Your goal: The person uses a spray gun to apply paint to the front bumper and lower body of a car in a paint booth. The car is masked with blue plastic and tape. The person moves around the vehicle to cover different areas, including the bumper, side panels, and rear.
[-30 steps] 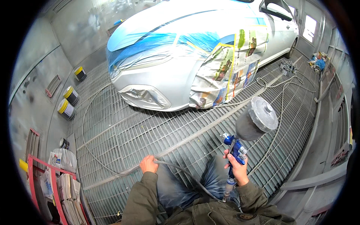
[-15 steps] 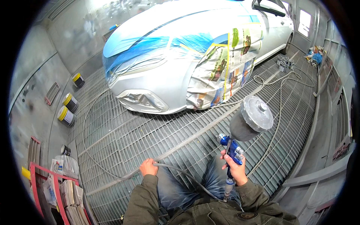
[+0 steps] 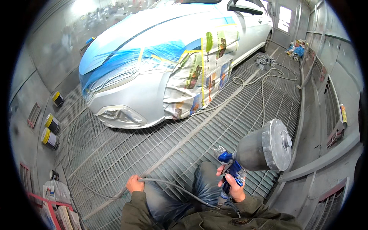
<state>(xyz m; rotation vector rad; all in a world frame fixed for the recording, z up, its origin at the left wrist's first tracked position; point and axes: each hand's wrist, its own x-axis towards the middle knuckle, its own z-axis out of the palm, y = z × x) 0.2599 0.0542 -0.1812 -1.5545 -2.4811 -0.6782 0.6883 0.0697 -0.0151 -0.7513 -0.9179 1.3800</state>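
Note:
My right hand [image 3: 234, 187] is closed round the handle of a blue spray gun [image 3: 232, 167], held over my knee. A large grey paint cup [image 3: 256, 148] with a pale lid sits on the gun and tilts to the right. In my left hand [image 3: 135, 184], fingers wrapped round it, is a grey air hose [image 3: 174, 184] that runs across my lap to the base of the gun. Ahead stands a white car [image 3: 143, 97], its front partly masked with blue film [image 3: 115, 73], printed paper [image 3: 199, 76] and yellow tape. Silvery masking [image 3: 119, 117] covers the lower bumper opening.
Metal grating [image 3: 168, 151] makes up the floor. Several yellow-lidded cans [image 3: 49, 138] line the left wall, near a red rack [image 3: 50, 211] of papers. More hose [image 3: 263, 97] loops along the car's side. A tube [image 3: 344, 115] stands by the right wall; crumpled material [image 3: 297, 50] lies farther back.
The view has swung to the right, so the car sits farther left. My right hand has tipped the spray gun, and its cup now leans rightward. My left hand keeps hold of the hose.

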